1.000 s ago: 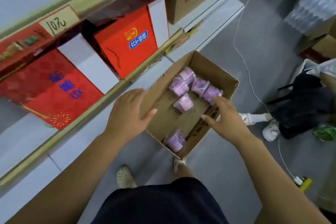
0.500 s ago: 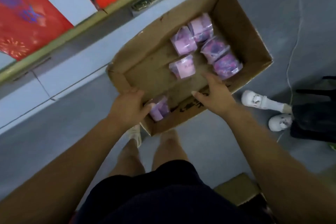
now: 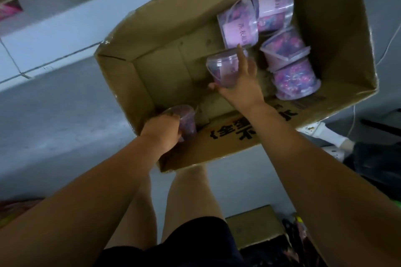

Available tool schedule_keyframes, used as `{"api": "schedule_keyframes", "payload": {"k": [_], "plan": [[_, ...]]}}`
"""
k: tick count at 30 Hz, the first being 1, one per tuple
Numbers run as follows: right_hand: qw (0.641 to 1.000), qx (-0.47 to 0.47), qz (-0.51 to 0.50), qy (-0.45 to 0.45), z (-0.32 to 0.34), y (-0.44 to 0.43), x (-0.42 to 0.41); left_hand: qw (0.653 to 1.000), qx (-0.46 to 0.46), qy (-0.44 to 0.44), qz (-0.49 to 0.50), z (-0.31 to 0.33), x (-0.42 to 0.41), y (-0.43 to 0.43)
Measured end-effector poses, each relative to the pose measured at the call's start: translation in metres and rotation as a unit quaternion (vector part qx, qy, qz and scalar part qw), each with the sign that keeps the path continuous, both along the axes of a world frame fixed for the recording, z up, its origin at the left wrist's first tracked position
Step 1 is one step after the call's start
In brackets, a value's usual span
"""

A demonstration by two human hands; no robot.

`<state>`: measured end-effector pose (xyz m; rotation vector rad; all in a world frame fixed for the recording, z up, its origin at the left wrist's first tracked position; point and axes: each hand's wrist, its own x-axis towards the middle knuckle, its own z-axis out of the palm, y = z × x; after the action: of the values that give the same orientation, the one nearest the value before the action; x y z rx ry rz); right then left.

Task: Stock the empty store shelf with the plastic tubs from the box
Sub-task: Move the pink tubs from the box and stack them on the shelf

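Gripping corner tub [image 3: 187, 115] — left hand [image 3: 161, 131]; right hand [image 3: 241, 85] holds middle tub [image 3: 221, 70].

The left hand [image 3: 161, 131] hides most of one tub [image 3: 187, 116] in the near-left corner of the cardboard box [image 3: 121, 84], whose far corner is cut off above.

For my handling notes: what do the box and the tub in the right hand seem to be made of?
The box looks like brown cardboard, matte: creased flaps, frayed edges. The tub in the right hand seems clear glossy plastic: purple contents and a label show through.
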<state>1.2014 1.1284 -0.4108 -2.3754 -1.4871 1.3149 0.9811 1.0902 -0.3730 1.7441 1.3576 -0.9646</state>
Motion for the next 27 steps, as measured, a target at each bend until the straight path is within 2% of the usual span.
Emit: {"api": "schedule_keyframes", "payload": {"k": [5, 7, 11, 17, 21, 27], "plan": [[0.998, 0.000, 0.025, -0.059, -0.020, 0.012, 0.002, 0.999, -0.036, 0.019, 0.000, -0.007, -0.009, 0.005], [0.997, 0.001, 0.016, -0.077, -0.019, 0.011, 0.001, 1.000, -0.006, 0.010, 0.009, -0.006, -0.013, 0.003], [0.997, -0.003, -0.070, -0.025, 0.004, -0.002, 0.001, 0.996, 0.042, -0.042, 0.069, 0.006, -0.014, 0.002], [0.992, 0.029, -0.126, 0.008, 0.057, -0.026, 0.003, 0.974, 0.099, -0.134, 0.153, 0.043, -0.012, 0.013], [0.982, 0.072, -0.170, 0.027, 0.097, -0.033, 0.003, 0.949, 0.114, -0.198, 0.219, 0.078, -0.022, 0.021], [0.953, 0.143, -0.257, 0.069, 0.164, -0.039, -0.016, 0.888, 0.186, -0.302, 0.291, 0.144, -0.053, 0.034]]}}
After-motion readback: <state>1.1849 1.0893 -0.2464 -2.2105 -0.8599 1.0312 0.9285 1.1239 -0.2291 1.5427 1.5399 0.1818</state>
